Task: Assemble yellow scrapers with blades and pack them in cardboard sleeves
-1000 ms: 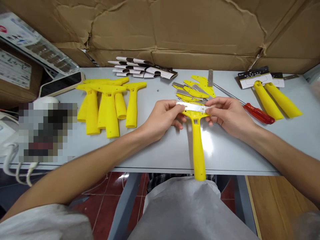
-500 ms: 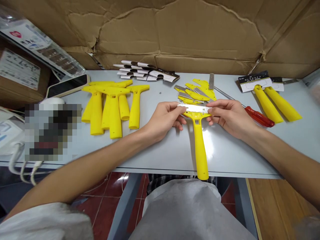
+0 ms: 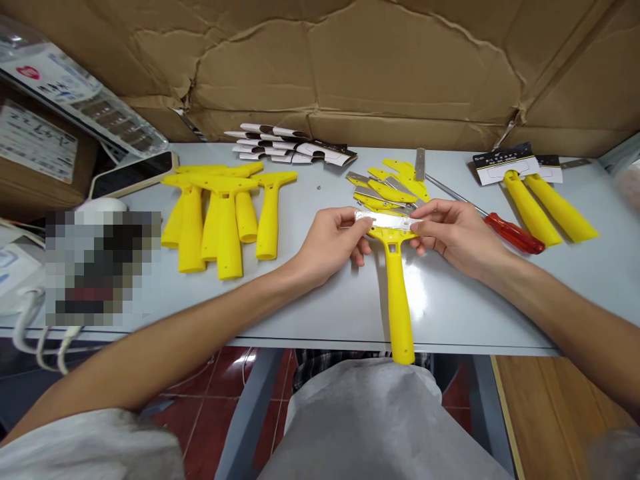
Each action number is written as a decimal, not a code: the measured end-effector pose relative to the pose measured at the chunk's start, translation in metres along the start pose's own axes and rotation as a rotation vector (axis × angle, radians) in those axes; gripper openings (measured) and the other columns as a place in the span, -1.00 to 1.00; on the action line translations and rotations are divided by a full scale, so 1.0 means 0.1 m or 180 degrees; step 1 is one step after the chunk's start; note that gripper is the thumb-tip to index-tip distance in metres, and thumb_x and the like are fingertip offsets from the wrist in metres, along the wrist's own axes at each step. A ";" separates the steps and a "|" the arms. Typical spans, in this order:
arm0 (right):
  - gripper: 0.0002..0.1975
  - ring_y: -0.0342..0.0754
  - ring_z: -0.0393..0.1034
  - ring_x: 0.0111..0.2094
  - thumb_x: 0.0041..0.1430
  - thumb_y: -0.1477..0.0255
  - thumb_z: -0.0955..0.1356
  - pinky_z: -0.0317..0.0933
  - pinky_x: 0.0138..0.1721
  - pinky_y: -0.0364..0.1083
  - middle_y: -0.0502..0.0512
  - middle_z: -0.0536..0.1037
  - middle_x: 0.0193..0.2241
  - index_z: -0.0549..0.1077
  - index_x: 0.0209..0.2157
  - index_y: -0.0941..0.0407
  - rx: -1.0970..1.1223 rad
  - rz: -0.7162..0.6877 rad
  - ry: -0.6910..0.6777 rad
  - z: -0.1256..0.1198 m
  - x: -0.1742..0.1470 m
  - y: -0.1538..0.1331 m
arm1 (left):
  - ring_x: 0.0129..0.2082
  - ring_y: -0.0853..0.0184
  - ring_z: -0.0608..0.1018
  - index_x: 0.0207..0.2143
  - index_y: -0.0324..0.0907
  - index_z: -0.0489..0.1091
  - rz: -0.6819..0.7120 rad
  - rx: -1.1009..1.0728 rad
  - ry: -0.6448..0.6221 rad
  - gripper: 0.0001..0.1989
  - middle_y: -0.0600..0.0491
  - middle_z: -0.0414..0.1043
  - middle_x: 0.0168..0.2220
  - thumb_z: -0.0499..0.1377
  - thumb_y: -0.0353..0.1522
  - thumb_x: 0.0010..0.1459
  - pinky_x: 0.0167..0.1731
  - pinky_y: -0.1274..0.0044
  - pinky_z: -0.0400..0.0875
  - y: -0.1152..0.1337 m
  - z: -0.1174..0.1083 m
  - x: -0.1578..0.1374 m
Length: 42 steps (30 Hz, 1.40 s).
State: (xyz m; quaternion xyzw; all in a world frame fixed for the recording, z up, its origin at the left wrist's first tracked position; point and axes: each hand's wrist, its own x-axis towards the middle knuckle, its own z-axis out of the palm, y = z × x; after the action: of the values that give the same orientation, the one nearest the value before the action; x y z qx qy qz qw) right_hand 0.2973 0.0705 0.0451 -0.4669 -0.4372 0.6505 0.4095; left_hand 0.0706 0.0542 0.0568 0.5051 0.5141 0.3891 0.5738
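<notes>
Between my hands a yellow scraper handle [image 3: 399, 300] lies with its T-shaped head away from me and its grip end at the table's front edge. A shiny metal blade [image 3: 387, 221] rests along that head. My left hand [image 3: 336, 239] pinches the left end of blade and head between thumb and fingers. At the other end, my right hand [image 3: 449, 233] pinches them the same way. Just beyond is a pile of yellow plastic pieces [image 3: 395, 191] and metal blades. A red-handled screwdriver [image 3: 515, 233] lies past my right hand, its shaft pointing to the pile.
Several yellow handles [image 3: 230, 240] stand to the left, near a phone [image 3: 134, 175]. Folded card sleeves [image 3: 295, 145] lie at the back. Two scrapers with black-and-white cards [image 3: 507, 167] lie at right. A cardboard wall [image 3: 360, 73] closes off the table's rear; a tiny screw [image 3: 319, 187] lies near the middle.
The whole view has shifted slightly. Both hands keep their hold at the ends of the scraper head, and the blade shows a little more tilted, its right end nearer me.
</notes>
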 end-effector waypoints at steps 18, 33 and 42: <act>-0.55 -0.09 0.54 -0.49 -0.18 0.46 0.66 0.44 -0.49 -0.17 0.17 0.60 -0.41 0.53 -0.25 0.25 -0.0003 0.0072 0.0084 0.04 -0.03 0.00 | -0.71 0.39 0.48 -0.08 -0.22 0.42 -0.0067 -0.0293 0.0078 -0.70 0.16 0.46 -0.58 0.31 -0.45 0.11 -0.68 0.56 0.41 0.00 0.00 0.01; -0.54 -0.05 0.58 -0.45 -0.16 0.45 0.68 0.57 -0.37 -0.08 0.23 0.63 -0.34 0.57 -0.21 0.26 0.0011 0.0227 0.0108 0.06 -0.05 -0.02 | -0.72 0.46 0.44 -0.12 -0.12 0.27 0.0089 -0.0480 0.0329 -0.69 0.28 0.36 -0.51 0.25 -0.51 0.12 -0.66 0.55 0.40 -0.01 0.03 0.00; -0.54 -0.07 0.57 -0.47 -0.21 0.44 0.68 0.58 -0.38 -0.09 0.24 0.65 -0.29 0.58 -0.25 0.25 0.0106 0.0199 0.0082 0.05 -0.05 -0.02 | -0.69 0.47 0.42 -0.12 -0.12 0.28 -0.0064 -0.0599 0.0186 -0.66 0.27 0.36 -0.53 0.29 -0.51 0.09 -0.65 0.57 0.38 0.03 0.01 0.00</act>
State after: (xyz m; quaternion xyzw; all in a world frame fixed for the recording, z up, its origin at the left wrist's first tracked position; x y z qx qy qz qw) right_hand 0.2942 0.0660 0.0494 -0.4817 -0.4062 0.6642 0.4022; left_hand 0.0720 0.0549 0.0596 0.4322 0.4969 0.4444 0.6073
